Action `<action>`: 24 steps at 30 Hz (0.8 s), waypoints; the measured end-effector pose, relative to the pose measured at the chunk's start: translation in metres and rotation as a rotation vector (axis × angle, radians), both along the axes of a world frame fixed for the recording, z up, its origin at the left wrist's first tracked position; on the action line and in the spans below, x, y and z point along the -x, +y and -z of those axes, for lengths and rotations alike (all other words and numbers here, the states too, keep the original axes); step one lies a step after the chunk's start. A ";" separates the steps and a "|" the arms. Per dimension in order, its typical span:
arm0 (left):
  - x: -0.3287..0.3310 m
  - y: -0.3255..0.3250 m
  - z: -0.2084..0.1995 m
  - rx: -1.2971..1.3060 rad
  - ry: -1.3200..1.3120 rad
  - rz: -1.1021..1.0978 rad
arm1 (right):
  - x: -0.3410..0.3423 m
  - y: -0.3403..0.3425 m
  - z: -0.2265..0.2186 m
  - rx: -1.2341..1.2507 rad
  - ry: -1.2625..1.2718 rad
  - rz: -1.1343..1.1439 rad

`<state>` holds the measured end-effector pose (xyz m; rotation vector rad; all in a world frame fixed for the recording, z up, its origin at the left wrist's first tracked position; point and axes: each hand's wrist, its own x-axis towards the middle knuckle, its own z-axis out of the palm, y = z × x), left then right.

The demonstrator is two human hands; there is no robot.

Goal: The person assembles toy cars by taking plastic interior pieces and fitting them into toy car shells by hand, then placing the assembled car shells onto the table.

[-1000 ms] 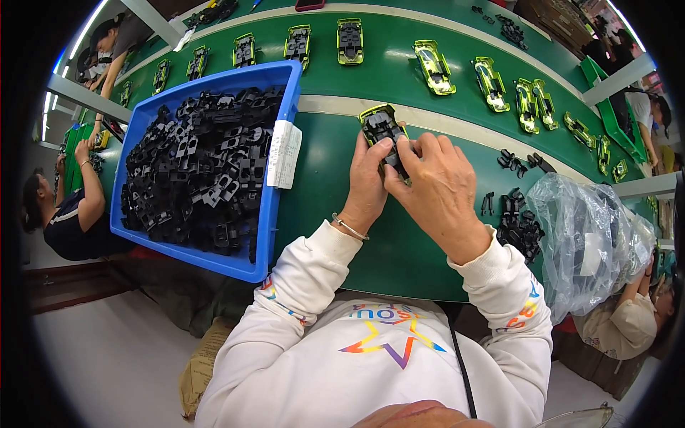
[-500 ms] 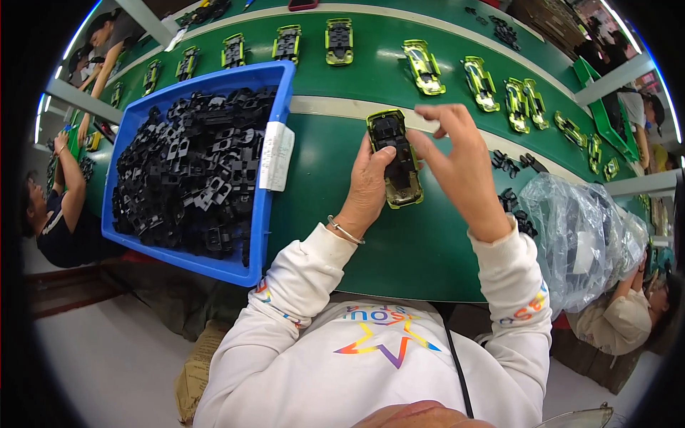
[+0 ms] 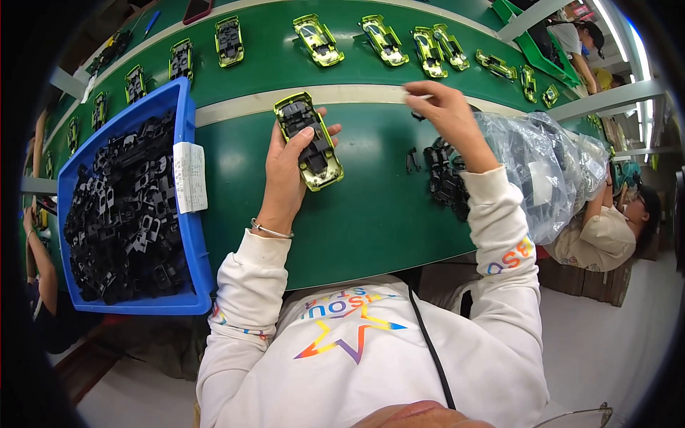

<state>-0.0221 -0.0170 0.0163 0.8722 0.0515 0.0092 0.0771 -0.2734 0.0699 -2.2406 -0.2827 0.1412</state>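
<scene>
My left hand [image 3: 284, 162] is closed around a toy car body [image 3: 311, 158], yellow-green at its rim with a black interior part inside. The thumb presses on the black part and the fingertips show at the far side. To the right, my right hand [image 3: 448, 118] is raised near a pile of small black plastic parts [image 3: 447, 178]. Its thumb and forefinger are curved with a gap between their tips, and I see nothing held there. A dark piece partly shows just below that hand.
At left stands a blue bin [image 3: 187, 235] full of black plastic parts [image 3: 125, 214]. More toy car bodies [image 3: 318, 41] line the green table [image 3: 357, 214] beyond a pale strip [image 3: 242, 107]. A clear plastic bag [image 3: 546, 171] lies at right. Other people sit on both sides.
The view has turned to the right. My right hand has drawn away from the car body toward the black parts. My left hand still holds the car body.
</scene>
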 end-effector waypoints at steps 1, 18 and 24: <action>0.000 0.001 0.002 -0.001 -0.005 -0.007 | 0.001 -0.016 0.004 0.154 -0.138 0.062; -0.001 0.009 0.004 0.111 -0.149 -0.022 | 0.041 0.044 0.008 -0.153 -0.226 -0.107; 0.002 0.011 0.002 0.034 -0.186 -0.102 | 0.062 0.114 0.003 -0.790 0.488 -0.105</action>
